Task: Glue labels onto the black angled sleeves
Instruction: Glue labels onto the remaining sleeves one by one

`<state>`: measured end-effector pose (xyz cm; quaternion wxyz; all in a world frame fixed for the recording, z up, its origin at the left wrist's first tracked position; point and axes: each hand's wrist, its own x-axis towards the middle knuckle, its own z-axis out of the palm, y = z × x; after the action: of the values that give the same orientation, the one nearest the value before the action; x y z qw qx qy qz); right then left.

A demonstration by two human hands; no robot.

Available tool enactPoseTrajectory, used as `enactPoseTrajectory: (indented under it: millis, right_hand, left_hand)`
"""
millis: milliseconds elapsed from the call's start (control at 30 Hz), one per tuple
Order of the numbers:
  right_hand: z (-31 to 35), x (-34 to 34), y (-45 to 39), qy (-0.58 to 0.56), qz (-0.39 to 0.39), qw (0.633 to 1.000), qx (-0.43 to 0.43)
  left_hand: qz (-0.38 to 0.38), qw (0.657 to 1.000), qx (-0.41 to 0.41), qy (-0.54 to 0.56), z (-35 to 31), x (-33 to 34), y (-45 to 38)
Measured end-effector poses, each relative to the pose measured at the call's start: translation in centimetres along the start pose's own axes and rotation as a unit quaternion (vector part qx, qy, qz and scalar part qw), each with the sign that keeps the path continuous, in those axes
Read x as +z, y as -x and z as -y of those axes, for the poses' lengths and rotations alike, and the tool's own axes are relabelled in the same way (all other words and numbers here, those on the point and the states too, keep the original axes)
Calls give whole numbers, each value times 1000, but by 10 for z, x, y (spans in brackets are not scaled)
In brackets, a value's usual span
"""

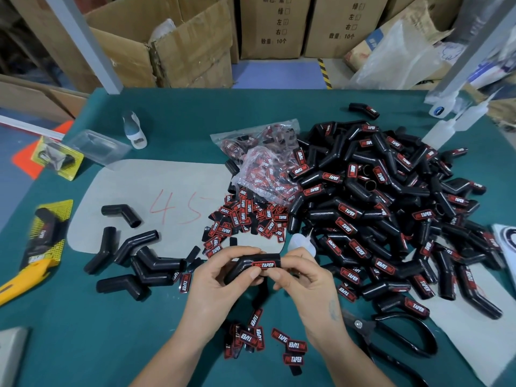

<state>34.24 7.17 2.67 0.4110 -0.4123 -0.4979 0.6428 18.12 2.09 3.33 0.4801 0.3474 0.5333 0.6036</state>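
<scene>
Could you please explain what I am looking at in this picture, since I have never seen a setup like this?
There is no machine here: a camera on a person's head looks down at their two bare hands. The left hand and right hand together hold one black angled sleeve bearing a red label. On the green table lie plain sleeves to the left, a big pile of labelled sleeves to the right, loose labels between them, and scissors.

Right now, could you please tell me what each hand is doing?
Left hand: grips the black angled sleeve.
Right hand: pinches the same sleeve's labelled end.
</scene>
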Motion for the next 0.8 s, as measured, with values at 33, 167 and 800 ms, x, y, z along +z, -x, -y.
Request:
enactPoseTrajectory:
  millis: [33,167,800]
  right_hand:
    - [1,0,0,9,8,1000,0]
    - [-1,-3,0,31,-3,999,19]
    - [0,-2,-2,22,19,1000,-8]
  left_hand:
    - [3,1000,-1,5,0,0,0]
    - [3,1000,-16,23,-2,-1,-1]
    - [6,1000,-11,-11,1,-1,0]
